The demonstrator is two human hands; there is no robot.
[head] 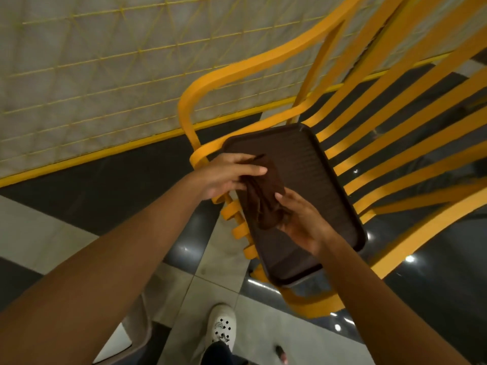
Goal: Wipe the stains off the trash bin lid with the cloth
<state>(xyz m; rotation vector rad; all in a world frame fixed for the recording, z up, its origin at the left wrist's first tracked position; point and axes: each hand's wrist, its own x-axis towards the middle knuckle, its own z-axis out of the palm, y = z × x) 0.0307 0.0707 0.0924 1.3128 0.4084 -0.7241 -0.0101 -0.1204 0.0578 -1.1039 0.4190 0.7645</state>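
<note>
Grey panel wall (pixel 92 75) with yellow mesh sits up top, dark-and-pale tiled floor (pixel 110 191) below. Yellow slatted surface (pixel 395 114) fills the right. Dark brown trash bin lid (pixel 311 159) lies flat along the surface's left edge, its near end overhanging towards us. We hold the brown cloth (pixel 266 196) bunched over the lid's left half; can't tell if it touches. Our left grip (pixel 226 175) pinches the cloth's far end, and our right grip (pixel 303 222) curls round its near end. One white shoe (pixel 222 327) is on the floor.
</note>
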